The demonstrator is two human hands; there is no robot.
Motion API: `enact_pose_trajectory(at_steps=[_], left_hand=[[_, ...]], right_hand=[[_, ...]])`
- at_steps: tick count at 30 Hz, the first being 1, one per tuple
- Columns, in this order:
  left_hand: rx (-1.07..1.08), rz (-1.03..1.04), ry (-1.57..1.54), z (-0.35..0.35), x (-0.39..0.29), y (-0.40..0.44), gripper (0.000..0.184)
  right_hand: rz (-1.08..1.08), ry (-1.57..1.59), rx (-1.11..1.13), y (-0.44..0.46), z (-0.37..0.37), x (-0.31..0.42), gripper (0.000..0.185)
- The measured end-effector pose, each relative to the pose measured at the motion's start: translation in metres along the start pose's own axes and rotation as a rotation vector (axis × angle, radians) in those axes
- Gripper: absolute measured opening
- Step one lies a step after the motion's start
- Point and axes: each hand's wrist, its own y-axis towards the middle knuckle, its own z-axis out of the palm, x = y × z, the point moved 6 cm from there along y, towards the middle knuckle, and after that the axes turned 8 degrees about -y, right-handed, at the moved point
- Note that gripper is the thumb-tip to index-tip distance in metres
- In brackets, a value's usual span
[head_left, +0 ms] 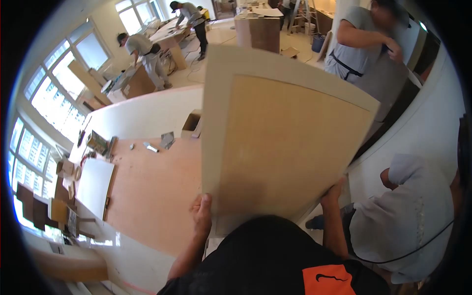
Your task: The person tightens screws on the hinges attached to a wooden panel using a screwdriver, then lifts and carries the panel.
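A large framed wooden panel [285, 142], pale at its border and tan in the middle, stands upright and tilted in front of my body. My left hand [201, 206] is closed on its left edge near the bottom, thumb up. On the opposite side, my right hand [332, 191] grips the lower right edge; part of its fingers is hidden behind the board. The panel's bottom edge is partly covered by my dark shirt. To the left lies a workbench [152, 191] topped with a brownish sheet.
On the bench are a small open box [191, 123], a metal can [97, 142], a grey plate [167, 140] and a white board [96, 184]. A co-worker in grey [403, 211] bends close on my right; another person [359, 44] stands beyond the panel. Two more work farther back.
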Motion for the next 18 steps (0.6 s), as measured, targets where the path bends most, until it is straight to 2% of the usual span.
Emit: enact_pose_trajectory(at_steps=[2,8,11,14,18], left_hand=[[-0.020,-0.035,0.049,0.012,0.000,0.016,0.043],[-0.131,0.004,0.033,0.037,0.011,0.044,0.043],[-0.107,-0.025,-0.022,0.029,0.034,0.060,0.054],[-0.143,-0.031,0.094,0.027,0.029,0.067,0.058],[-0.199,0.019,-0.052,0.039,0.019,0.075,0.051]], right_hand=[[0.023,-0.034,0.105,0.031,-0.014,-0.018,0.072],[0.086,-0.145,0.249,0.051,0.022,-0.013,0.076],[0.109,-0.165,0.218,0.068,0.038,-0.015,0.076],[0.103,-0.246,0.251,0.088,0.048,-0.021,0.077],[0.068,-0.319,0.259,0.103,0.069,-0.016,0.080]])
